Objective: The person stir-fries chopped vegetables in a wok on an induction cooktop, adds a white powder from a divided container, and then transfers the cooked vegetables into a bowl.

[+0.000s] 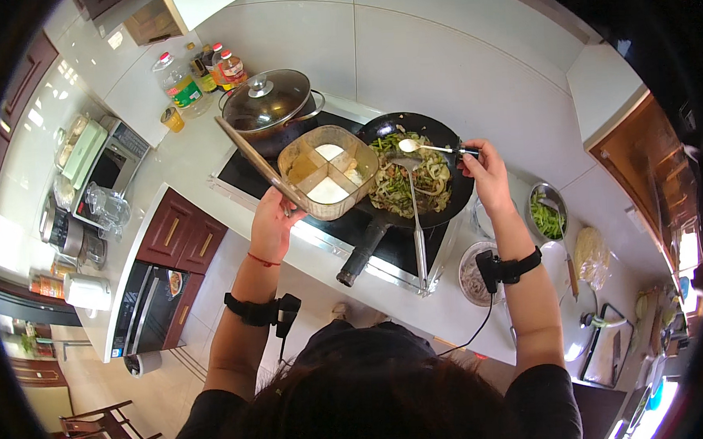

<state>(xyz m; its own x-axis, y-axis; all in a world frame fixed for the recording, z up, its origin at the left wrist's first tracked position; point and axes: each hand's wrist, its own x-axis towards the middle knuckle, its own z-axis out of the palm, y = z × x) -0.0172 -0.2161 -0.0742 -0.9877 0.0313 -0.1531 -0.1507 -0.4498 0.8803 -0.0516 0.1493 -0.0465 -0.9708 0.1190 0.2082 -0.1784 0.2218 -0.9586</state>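
My left hand [273,226] holds a clear seasoning box [342,205] by its side, with the hinged lid [261,164] raised. Dividers split the box into compartments of white and yellowish powders. Between the fingers of my right hand [486,175] is a small spoon [436,148] with a dark handle end. White stuff shows in its bowl, which is over the black wok [403,123]. Sliced onion and green vegetable pieces [426,187] lie in the wok. A metal spatula [419,240] rests in it, handle towards me.
A lidded pot [267,105] stands on the cooktop [323,235] behind the box. The wok handle [364,251] juts towards me. Bottles [181,88] stand in the back left corner. On the right are a bowl of chopped greens [547,217], another bowl [469,279] and a glass lid [573,321].
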